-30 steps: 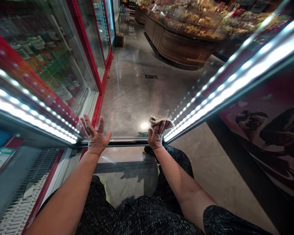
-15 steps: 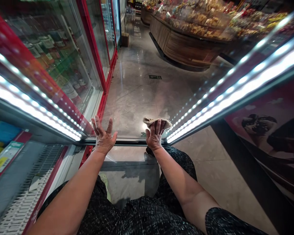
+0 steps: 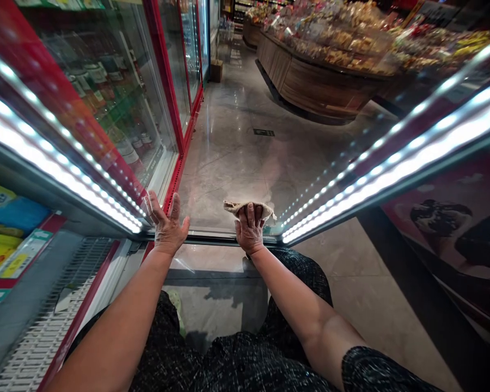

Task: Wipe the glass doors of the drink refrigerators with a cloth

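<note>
A see-through glass door with bright LED strips down both sides stands in front of me. Low on its left part, my left hand has its fingers spread, holding nothing, and seems to rest on the pane. My right hand holds a beige cloth flat to the glass, a little above the dark bottom frame. The cloth is folded or bunched, and its far edge sticks out past my fingertips.
To the left are a white wire shelf and packets in the cabinet. Beyond the glass stand red-framed coolers with bottles and a wooden display counter heaped with packaged goods. A panel with ice cream pictures is at right.
My right hand has slid the cloth a short way left across the glass. The left hand has shifted slightly left, still spread. The view has tilted a little.
</note>
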`<state>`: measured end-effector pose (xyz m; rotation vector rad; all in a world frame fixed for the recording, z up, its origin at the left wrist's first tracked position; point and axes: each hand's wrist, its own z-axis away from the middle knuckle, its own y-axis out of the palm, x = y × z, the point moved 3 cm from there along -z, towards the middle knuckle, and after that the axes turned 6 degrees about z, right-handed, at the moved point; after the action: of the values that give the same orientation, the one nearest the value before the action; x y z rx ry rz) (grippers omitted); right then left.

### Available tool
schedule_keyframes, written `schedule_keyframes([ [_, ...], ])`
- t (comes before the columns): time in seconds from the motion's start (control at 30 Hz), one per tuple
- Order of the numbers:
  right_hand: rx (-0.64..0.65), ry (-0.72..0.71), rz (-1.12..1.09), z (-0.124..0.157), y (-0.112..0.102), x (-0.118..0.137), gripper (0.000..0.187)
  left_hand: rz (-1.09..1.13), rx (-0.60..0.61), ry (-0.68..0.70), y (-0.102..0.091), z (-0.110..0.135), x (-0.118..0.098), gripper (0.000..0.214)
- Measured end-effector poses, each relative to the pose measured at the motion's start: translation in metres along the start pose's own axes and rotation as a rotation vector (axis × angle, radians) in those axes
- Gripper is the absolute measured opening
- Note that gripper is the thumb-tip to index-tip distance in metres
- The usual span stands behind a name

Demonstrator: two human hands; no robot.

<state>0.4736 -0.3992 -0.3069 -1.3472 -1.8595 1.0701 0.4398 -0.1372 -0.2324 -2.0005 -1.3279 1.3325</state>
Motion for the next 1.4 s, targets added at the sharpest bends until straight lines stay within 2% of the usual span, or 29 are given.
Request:
schedule_keyframes([
  [0.17,0.097,-0.120,-0.021,0.021,0.014,0.015,0.054,0.001,-0.029,0.037,-0.001,0.001,0.002,0.077],
  [0.3,0.059,-0.145,-0.035,0.002,0.002,0.031,0.060,0.008,-0.056,0.032,-0.004,0.000,0.005,0.077],
  [0.43,0.006,-0.142,-0.034,-0.017,-0.003,0.041,0.063,0.033,-0.079,-0.056,-0.011,-0.005,0.013,0.082],
  [0.53,0.027,-0.170,-0.026,-0.008,0.008,0.045,0.062,0.054,-0.078,-0.114,-0.015,-0.007,0.017,0.088],
  [0.67,0.078,-0.283,-0.015,0.009,0.016,0.053,0.062,0.064,-0.095,-0.080,-0.017,-0.007,0.018,0.092],
  [0.73,0.045,-0.291,-0.015,0.003,0.008,0.058,0.063,0.066,-0.121,-0.052,-0.019,-0.006,0.019,0.091],
  [0.83,-0.049,-0.252,-0.025,-0.020,-0.007,0.068,0.067,0.060,-0.156,-0.011,-0.021,-0.006,0.023,0.087],
  [0.9,-0.086,-0.231,-0.032,-0.033,-0.011,0.073,0.068,0.052,-0.171,0.009,-0.022,-0.006,0.027,0.086],
  [1.0,-0.061,-0.261,-0.044,-0.034,0.000,0.078,0.065,0.037,-0.177,0.027,-0.020,-0.006,0.033,0.086],
  [1.13,-0.007,-0.392,-0.066,-0.019,0.012,0.085,0.064,0.034,-0.163,0.020,-0.017,-0.005,0.041,0.083],
  [1.23,-0.046,-0.438,-0.084,-0.025,-0.002,0.094,0.064,0.052,-0.133,-0.020,-0.015,-0.004,0.047,0.080],
  [1.33,-0.084,-0.471,-0.107,-0.045,-0.022,0.109,0.065,0.063,-0.112,-0.089,-0.016,-0.003,0.050,0.078],
  [1.4,-0.095,-0.455,-0.123,-0.056,-0.026,0.118,0.068,0.067,-0.119,-0.161,-0.018,-0.004,0.053,0.079],
])
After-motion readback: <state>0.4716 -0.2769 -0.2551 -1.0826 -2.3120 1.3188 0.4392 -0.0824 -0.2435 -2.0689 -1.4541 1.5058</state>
